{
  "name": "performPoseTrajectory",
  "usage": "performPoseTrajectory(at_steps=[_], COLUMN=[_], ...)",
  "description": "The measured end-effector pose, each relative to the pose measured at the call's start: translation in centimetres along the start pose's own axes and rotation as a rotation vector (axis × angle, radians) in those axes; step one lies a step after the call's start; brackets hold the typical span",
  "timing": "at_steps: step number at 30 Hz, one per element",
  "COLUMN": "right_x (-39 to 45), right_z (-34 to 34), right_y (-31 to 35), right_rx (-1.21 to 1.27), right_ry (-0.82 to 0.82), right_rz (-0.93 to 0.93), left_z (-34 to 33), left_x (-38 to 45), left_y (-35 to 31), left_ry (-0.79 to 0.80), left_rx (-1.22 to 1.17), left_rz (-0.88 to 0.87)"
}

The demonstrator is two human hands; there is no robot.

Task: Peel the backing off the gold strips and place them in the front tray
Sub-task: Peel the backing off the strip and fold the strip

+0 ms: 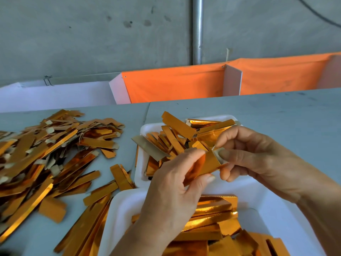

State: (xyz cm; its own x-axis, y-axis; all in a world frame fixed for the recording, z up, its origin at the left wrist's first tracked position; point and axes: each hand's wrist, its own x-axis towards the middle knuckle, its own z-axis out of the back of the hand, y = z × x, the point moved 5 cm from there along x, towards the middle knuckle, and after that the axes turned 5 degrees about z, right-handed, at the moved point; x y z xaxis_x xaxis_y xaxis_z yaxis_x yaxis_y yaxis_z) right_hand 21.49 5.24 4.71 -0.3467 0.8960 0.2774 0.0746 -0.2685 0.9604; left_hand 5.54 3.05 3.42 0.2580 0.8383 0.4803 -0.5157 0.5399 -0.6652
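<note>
— Left side?
— Loose pile of gold strips [46, 154] on the grey table [276, 115]. Near white tray [118, 209] holds gold strips, its lower edge cut off.
— Centre?
— Left hand [175, 191] pinches one gold strip [206, 163]; far tray [145, 128] behind is heaped.
— Right?
— Right hand [249, 159] pinches its pale end tab [218, 154]. Degree of peeling unclear.

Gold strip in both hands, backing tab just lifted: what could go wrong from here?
1. The right hand pinches only a small pale backing tab; it may tear off short.
2. The left hand bends the gold strip, so the foil might crease.
3. Both white trays sit close and hold gold pieces; the strip could drop into the far tray by mistake.
</note>
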Motion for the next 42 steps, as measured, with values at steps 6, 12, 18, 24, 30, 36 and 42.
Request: performPoseTrajectory(at_steps=[6, 12, 18, 24, 30, 36, 42], right_x=[-0.03, -0.08, -0.13, -0.25, -0.25, -0.66, -0.52], right_z=[0.12, -0.05, -0.25, -0.3, -0.21, -0.29, -0.68], right_y=[-0.07, 0.3, 0.79, 0.81, 0.71, 0.52, 0.54], right_rx=[-0.058, -0.149, -0.157, -0.121, -0.14, -0.086, -0.118], right_ry=[0.012, 0.019, 0.039, 0.056, 0.048, 0.169, 0.121], right_rz=[0.005, 0.045, 0.075, 0.049, 0.037, -0.045, -0.046], left_z=[0.14, 0.14, 0.13, -0.02, 0.11, 0.21, 0.02], left_x=[-0.05, -0.08, -0.01, -0.12, -0.12, -0.13, -0.25], left_y=[0.19, 0.33, 0.28, 0.26, 0.3, 0.3, 0.46], left_ry=[0.048, 0.072, 0.086, 0.095, 0.102, 0.112, 0.101], left_rx=[-0.1, -0.141, -0.142, -0.157, -0.172, -0.182, -0.153], left_rz=[0.011, 0.02, 0.017, 0.009, -0.004, -0.023, -0.03])
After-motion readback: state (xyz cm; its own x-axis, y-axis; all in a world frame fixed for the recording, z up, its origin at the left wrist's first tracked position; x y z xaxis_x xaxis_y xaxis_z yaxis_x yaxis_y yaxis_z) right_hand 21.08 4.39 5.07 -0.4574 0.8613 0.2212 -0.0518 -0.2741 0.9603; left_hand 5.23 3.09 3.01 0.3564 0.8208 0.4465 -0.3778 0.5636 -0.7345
